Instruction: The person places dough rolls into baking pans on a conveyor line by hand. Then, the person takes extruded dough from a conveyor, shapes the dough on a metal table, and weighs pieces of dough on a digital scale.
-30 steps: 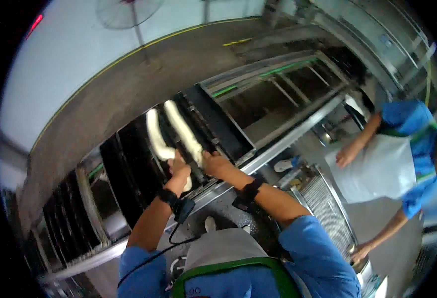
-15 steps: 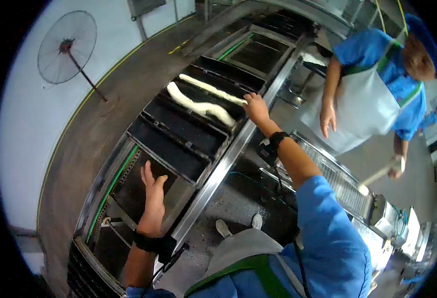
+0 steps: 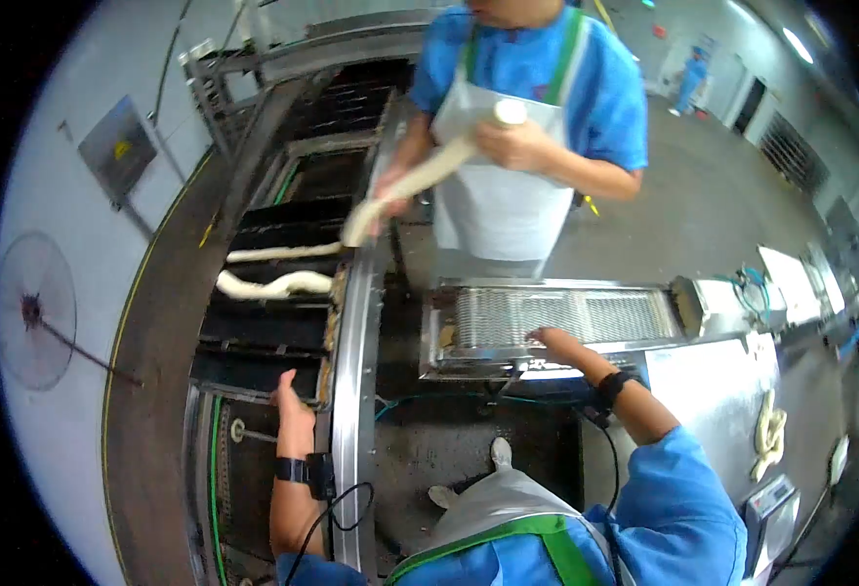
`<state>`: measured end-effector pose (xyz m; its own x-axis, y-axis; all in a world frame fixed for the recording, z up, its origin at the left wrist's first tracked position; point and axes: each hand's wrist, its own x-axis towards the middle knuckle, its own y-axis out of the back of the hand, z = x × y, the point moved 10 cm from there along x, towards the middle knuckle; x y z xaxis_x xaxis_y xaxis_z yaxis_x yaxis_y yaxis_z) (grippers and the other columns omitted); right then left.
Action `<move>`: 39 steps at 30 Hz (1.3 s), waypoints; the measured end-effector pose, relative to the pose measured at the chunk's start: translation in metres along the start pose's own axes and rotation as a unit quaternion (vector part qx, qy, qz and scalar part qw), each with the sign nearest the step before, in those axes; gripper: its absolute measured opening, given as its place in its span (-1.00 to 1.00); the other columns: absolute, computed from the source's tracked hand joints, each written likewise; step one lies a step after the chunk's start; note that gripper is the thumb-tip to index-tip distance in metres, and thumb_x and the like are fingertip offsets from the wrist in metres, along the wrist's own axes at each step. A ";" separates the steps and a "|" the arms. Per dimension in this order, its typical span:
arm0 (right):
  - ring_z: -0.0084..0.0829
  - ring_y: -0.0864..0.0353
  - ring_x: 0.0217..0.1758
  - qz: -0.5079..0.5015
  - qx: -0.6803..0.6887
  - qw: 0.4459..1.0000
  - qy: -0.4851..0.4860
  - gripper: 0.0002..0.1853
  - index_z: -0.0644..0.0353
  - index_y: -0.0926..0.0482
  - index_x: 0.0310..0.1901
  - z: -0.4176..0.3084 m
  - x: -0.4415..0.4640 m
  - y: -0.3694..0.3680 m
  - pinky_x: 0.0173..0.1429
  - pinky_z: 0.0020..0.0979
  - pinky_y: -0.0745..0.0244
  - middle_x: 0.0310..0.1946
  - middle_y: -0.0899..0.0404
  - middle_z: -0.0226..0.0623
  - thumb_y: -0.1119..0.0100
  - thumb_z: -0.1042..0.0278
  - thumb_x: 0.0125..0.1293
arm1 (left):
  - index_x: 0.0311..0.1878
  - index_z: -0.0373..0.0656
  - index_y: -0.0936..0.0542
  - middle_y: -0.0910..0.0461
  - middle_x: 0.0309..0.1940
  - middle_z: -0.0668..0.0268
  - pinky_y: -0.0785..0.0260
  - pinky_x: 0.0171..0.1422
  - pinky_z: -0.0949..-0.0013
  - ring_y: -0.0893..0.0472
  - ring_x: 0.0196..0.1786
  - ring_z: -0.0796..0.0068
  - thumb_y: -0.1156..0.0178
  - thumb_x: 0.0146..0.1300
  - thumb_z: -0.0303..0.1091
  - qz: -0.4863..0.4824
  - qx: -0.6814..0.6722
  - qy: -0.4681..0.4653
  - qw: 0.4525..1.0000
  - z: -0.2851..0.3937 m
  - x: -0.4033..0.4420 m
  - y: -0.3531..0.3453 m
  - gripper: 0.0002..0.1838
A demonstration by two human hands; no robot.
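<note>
My left hand [image 3: 294,415] is at the near edge of a set of black baking pans [image 3: 254,369], fingers stretched out and holding nothing. I cannot tell whether it touches the rim. My right hand [image 3: 558,344] reaches over a metal mesh conveyor [image 3: 586,317], empty, with its fingers extended to the left. A thick, wavy dough strip [image 3: 275,286] lies in one pan trough, and a thinner dough strip [image 3: 288,254] lies in the trough beyond. Across from me, a co-worker holds a long dough piece [image 3: 420,179] in both hands, one end over the pans.
A steel rail [image 3: 351,361] runs along the pan line. To my right stands a steel table [image 3: 708,405] with twisted dough [image 3: 769,435] and a scale [image 3: 769,498]. A fan [image 3: 31,311] is by the left wall; another person [image 3: 689,80] is far back.
My view has turned right. My right hand has left the thin dough strip and moved over the mesh conveyor. The co-worker has brought the dough piece up to the pans, now with both hands.
</note>
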<state>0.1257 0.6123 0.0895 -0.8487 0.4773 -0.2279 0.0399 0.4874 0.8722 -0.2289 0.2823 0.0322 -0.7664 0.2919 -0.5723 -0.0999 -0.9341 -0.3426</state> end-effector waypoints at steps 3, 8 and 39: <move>-0.19 -0.45 -0.29 0.059 0.034 0.994 -0.082 -0.69 0.18 -0.44 -0.26 0.105 -0.045 0.015 -0.22 -0.31 -0.34 -0.38 -0.48 -0.16 -0.08 0.22 -0.05 | -0.31 -0.16 -0.41 -0.42 -0.28 0.29 -0.21 -0.07 0.35 -0.39 -0.22 0.38 -0.12 -0.20 -0.17 0.013 -0.011 0.007 1.000 0.004 -0.002 -0.026 -0.64; -0.20 -0.47 -0.32 0.101 0.079 0.979 -0.157 -0.67 0.18 -0.45 -0.28 0.210 -0.116 -0.002 -0.22 -0.32 -0.34 -0.44 -0.49 -0.11 -0.08 0.17 -0.09 | -0.27 -0.10 -0.42 -0.47 -0.38 0.31 -0.22 -0.08 0.37 -0.43 -0.29 0.38 -0.11 -0.21 -0.11 0.083 0.077 -0.022 0.993 0.015 -0.025 -0.031 -0.61; -0.35 -0.48 -0.44 0.358 0.407 0.673 -0.504 -0.58 0.27 -0.32 -0.20 0.521 -0.193 0.057 -0.48 -0.38 -0.39 -0.44 -0.43 -0.08 -0.01 0.09 0.01 | 0.00 -0.40 -0.13 -0.25 -0.10 -0.03 -0.09 0.08 0.27 -0.32 -0.11 0.19 -0.01 -0.08 -0.32 0.270 0.751 -0.278 0.534 0.043 0.063 -0.053 -0.44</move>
<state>0.5662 0.9289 -0.0426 0.3137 0.8560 -0.4110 0.8716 -0.0879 0.4823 -0.2991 0.3415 0.0461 -0.9690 0.1813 0.1679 0.1548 -0.0842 0.9843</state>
